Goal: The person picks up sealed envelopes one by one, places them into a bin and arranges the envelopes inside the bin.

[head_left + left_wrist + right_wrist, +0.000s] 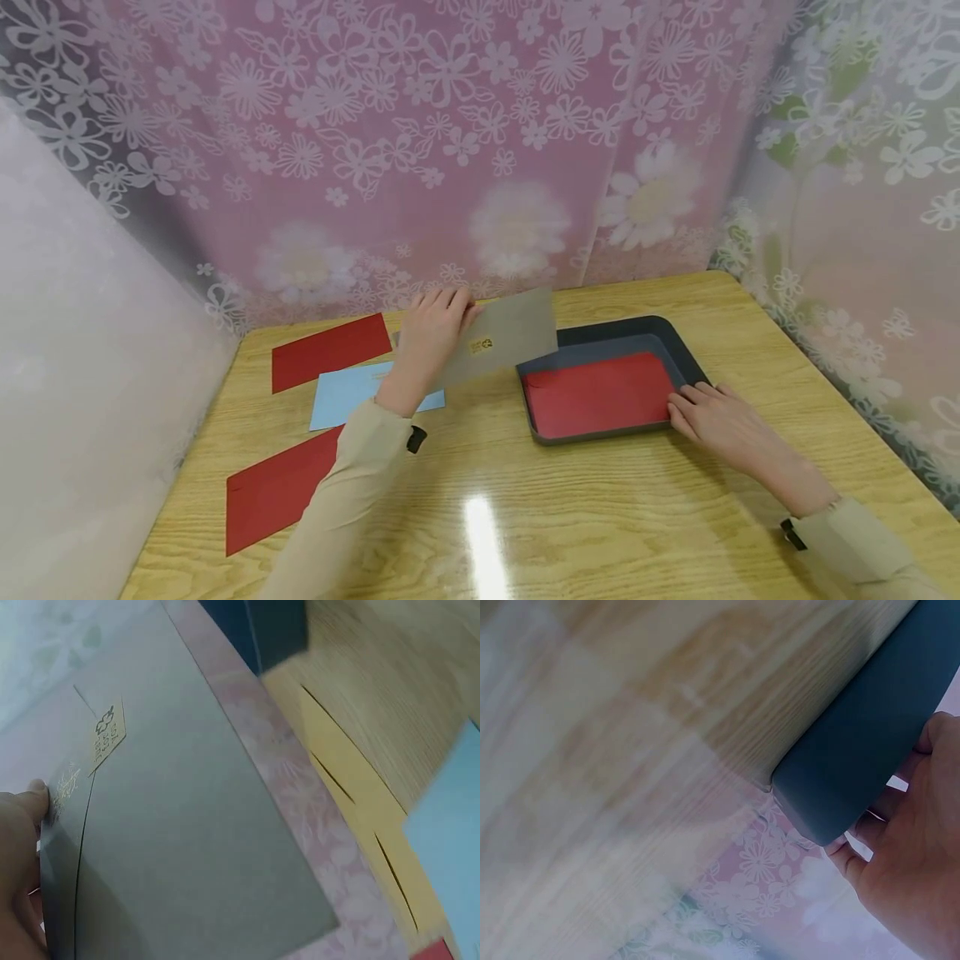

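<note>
My left hand [437, 323] holds a grey envelope [517, 329] by its edge, raised above the table. In the left wrist view the envelope [180, 825] shows a flap with a small gold printed tab; part of the left hand [19, 862] is at its edge. My right hand [723, 423] grips the near right corner of a dark grey tray [682, 354], fingers over the rim. The right wrist view shows the right hand [907, 847] against the tray's outer wall [847, 750]. A red envelope [600, 396] lies inside the tray.
Left of the tray, a red envelope [330, 352] lies at the back, a light blue envelope [341, 398] in the middle and another red envelope [277, 492] in front, partly under the left sleeve. Floral curtains [450, 167] enclose the wooden table [600, 517].
</note>
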The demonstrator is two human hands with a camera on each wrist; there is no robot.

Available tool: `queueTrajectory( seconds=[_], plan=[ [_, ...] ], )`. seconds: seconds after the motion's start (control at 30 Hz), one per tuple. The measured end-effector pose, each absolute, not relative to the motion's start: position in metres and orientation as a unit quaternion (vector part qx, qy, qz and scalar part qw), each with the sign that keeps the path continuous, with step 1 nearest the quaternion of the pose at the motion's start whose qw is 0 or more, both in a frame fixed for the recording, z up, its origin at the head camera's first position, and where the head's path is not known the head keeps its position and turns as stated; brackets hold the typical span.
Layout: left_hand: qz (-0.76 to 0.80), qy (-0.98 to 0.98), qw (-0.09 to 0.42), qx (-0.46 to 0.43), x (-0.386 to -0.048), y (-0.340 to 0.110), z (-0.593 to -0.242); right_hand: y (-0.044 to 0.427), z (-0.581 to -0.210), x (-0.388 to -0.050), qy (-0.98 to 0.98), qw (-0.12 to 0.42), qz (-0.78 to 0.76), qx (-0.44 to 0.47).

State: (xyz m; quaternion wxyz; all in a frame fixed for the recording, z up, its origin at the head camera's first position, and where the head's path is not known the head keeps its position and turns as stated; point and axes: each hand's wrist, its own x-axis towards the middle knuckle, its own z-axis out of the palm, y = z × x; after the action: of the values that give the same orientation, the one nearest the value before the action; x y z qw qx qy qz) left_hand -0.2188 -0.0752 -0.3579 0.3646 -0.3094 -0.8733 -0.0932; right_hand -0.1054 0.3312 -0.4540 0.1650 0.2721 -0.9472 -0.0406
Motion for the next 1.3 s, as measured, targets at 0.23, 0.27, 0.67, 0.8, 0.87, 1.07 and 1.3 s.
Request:
queueTrajectory(
  seconds=[0.23,0.27,0.67,0.8,0.87,1.07,1.3],
  plan=[
    [-0.141,-0.858,0.36,-0.339,-0.216,-0.023,-0.355,0.331,-0.454,-0.105,-0.953,0.147,-0.041,0.261],
    [-0.146,-0.856,0.358,-0.344,-0.215,-0.016,-0.355,0.33,-0.453,-0.105,-0.953,0.147,-0.042,0.261],
    [-0.168,-0.869,0.234,-0.402,-0.205,0.048,-0.377,0.329,-0.455,-0.108,-0.946,0.173,-0.033,0.271],
    [-0.142,-0.882,0.184,-0.409,-0.204,0.057,-0.392,0.33,-0.457,-0.109,-0.942,0.191,-0.032,0.275],
    [-0.134,-0.889,0.154,-0.411,-0.204,0.06,-0.4,0.33,-0.457,-0.11,-0.938,0.204,-0.03,0.279],
    [-0.119,-0.905,0.106,-0.395,-0.206,0.065,-0.419,0.328,-0.458,-0.11,-0.924,0.24,-0.025,0.298],
    [-0.047,-0.923,0.075,-0.374,-0.206,0.065,-0.429,0.328,-0.456,-0.109,-0.912,0.265,-0.018,0.311]
  ],
)
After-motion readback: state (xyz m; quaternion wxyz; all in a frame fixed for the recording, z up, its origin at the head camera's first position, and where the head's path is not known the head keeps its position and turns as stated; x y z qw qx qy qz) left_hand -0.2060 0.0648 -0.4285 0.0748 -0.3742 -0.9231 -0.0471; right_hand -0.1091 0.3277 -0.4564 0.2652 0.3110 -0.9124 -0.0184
